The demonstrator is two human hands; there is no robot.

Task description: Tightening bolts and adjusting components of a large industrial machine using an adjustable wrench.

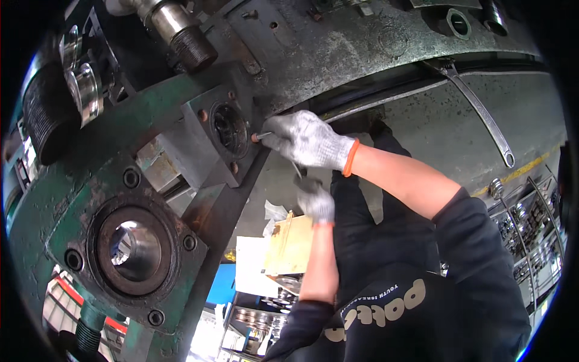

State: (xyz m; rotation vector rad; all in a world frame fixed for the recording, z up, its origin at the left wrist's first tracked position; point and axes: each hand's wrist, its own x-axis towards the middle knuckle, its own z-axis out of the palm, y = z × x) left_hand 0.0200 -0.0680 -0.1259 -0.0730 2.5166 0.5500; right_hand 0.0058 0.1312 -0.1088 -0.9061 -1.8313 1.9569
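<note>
While the right hand, in a grey knit glove with an orange cuff, presses against the edge of a small grey bearing block, its fingers are closed narrowly around a thin hex key whose tip meets a reddish bolt at the block's right edge. The left hand, gloved likewise, sits just below and nearer, curled shut on the lower end of a slim tool shaft that runs up toward the right hand; whether this shaft is part of the same key cannot be told. Both forearms enter from the lower right, with dark sleeves pushed back.

The block carries a round dark bore at its centre and bolts at its corners, and is mounted on the green machine frame. To the lower left, a larger flange with a shiny round opening and black socket screws lies well apart from the hands. Above, a threaded steel shaft projects at the far side, and a worn grey plate curves across the top. A long spanner rests on the grey surface to the right, well apart from both hands. Open room lies below the hands, between the frame's dark slanting edge and the person's body, where a cardboard box and shelving of metal parts show beyond.
</note>
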